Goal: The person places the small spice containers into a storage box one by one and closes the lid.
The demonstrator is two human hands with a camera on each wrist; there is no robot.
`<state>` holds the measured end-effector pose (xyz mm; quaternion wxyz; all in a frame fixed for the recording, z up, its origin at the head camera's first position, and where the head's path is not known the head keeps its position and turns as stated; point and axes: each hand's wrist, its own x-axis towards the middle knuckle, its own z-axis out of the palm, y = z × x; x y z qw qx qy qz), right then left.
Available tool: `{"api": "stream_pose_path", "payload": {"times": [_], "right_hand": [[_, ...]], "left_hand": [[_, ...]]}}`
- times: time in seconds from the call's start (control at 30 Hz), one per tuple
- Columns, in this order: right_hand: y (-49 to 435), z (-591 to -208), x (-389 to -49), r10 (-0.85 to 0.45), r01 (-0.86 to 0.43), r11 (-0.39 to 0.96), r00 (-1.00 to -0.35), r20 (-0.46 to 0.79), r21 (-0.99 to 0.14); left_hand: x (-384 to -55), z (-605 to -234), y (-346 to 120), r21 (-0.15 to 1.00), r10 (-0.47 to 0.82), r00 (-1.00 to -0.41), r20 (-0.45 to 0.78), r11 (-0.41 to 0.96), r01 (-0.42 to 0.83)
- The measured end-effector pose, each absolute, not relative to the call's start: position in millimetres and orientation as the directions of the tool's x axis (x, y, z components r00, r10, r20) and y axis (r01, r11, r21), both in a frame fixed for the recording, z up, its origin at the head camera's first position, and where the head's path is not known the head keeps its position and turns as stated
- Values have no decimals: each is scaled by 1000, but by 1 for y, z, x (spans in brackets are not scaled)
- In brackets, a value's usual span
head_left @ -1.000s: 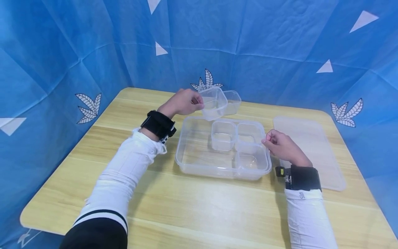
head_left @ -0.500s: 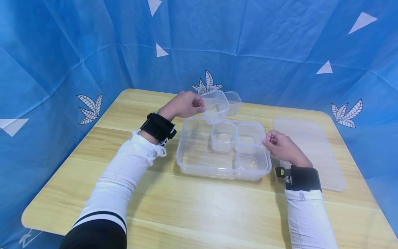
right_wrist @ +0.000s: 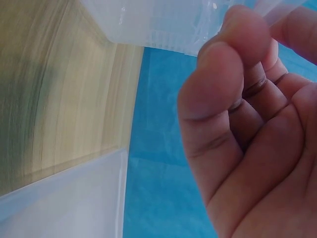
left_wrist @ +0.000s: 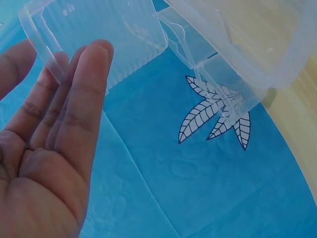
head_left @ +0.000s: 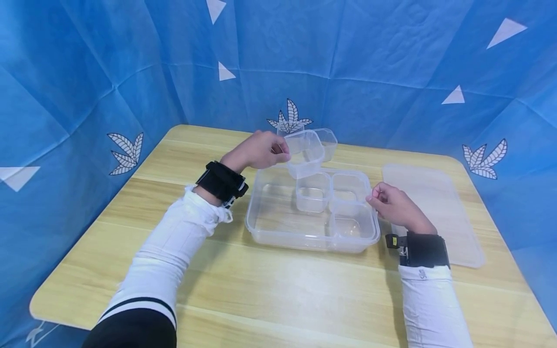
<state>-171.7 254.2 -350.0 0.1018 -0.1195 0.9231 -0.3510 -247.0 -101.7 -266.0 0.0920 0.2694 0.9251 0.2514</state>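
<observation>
My left hand (head_left: pixel 261 149) pinches the rim of a small clear plastic container (head_left: pixel 305 157) with thumb and fingers. That container hangs tilted just above the back rim of a large clear plastic box (head_left: pixel 287 240). Inside the large box, toward its right half, sit three small containers: one near the middle (head_left: pixel 312 199), one at the back right (head_left: pixel 349 186) and one at the front right (head_left: pixel 353 226). At the box's right rim, my right hand (head_left: pixel 399 207) grips the edge with curled fingers; the right wrist view shows these fingers (right_wrist: pixel 213 84) against the box wall.
Behind the held container, more small clear containers (head_left: pixel 329 143) stand at the table's back edge, partly hidden. A flat translucent lid (head_left: pixel 439 212) lies to the right, partly under my right forearm. A blue patterned cloth (head_left: pixel 370 43) hangs around the wooden table (head_left: pixel 278 295).
My left hand has brought the small container slightly to the right and lower, toward the large box, and its tilt has changed. My right hand has stayed at the rim.
</observation>
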Motion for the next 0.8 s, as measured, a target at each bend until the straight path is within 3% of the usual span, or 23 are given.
{"api": "stream_pose_path", "payload": {"times": [0.8], "right_hand": [[254, -351, -171, -296, -146, 706, -950, -101, -693]], "left_hand": [[-232, -263, -101, 534, 613, -790, -30, 678, 505]]}}
